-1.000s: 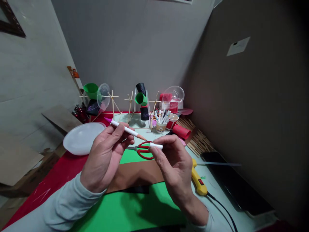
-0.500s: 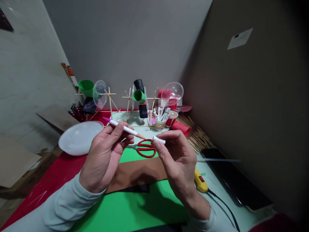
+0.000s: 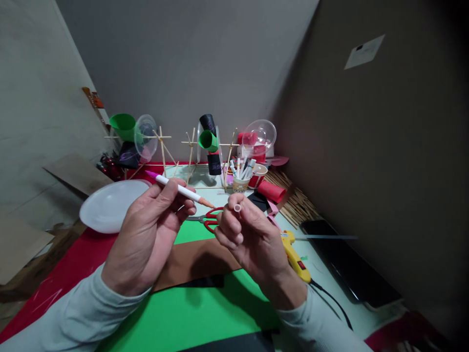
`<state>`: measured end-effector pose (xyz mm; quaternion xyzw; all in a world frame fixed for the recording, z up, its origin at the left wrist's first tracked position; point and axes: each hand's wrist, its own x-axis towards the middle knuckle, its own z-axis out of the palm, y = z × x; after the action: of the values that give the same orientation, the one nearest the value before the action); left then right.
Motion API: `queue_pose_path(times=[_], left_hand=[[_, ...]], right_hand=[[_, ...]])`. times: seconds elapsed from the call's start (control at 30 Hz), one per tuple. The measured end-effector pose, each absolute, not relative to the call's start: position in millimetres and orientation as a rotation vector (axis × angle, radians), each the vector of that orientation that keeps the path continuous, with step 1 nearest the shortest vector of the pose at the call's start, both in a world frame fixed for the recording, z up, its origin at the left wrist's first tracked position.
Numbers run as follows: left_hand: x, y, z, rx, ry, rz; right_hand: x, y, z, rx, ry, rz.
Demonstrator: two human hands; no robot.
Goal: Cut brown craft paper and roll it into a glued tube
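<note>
Between the thumb and fingers of my left hand (image 3: pixel 146 230) is a white marker pen (image 3: pixel 186 192), slanting down to the right. One end is magenta and the other has a bare orange tip. My right hand (image 3: pixel 252 234) pinches a small white pen cap (image 3: pixel 237 208), its round hollow mouth facing me, a short way right of the orange tip. Below both hands a brown paper strip (image 3: pixel 190 259) lies across a green sheet (image 3: pixel 190 313). Red-handled scissors (image 3: pixel 211 213) lie behind, partly covered by my right hand.
A paper cup of markers (image 3: pixel 241 184) stands at the back, near stick frames carrying paper cones (image 3: pixel 208 141). On the right are a yellow glue gun (image 3: pixel 296 256) with a cord, a black phone-like slab (image 3: pixel 344 264) and bundled sticks (image 3: pixel 293 205). A white plastic lid (image 3: pixel 110 208) sits left.
My right hand has turned the cap from lying sideways to having its open mouth toward me. The left hand still holds the marker. The whole view has shifted slightly.
</note>
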<state>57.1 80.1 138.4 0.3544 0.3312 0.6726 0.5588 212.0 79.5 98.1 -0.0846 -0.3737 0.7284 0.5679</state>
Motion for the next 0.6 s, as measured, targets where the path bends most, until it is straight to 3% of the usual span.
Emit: queue_pose_path(times=[0.27,0.6], left_hand=[[59.5,75.0,138.9,0.874,0.758,1.579],[62.0,72.6,134.6,0.906,0.753,1.589]], right_hand=[[211.6,76.3,101.4,-0.138,-0.808,1.791],[206.5,72.1,93.9,-0.394,-0.961,1.577]])
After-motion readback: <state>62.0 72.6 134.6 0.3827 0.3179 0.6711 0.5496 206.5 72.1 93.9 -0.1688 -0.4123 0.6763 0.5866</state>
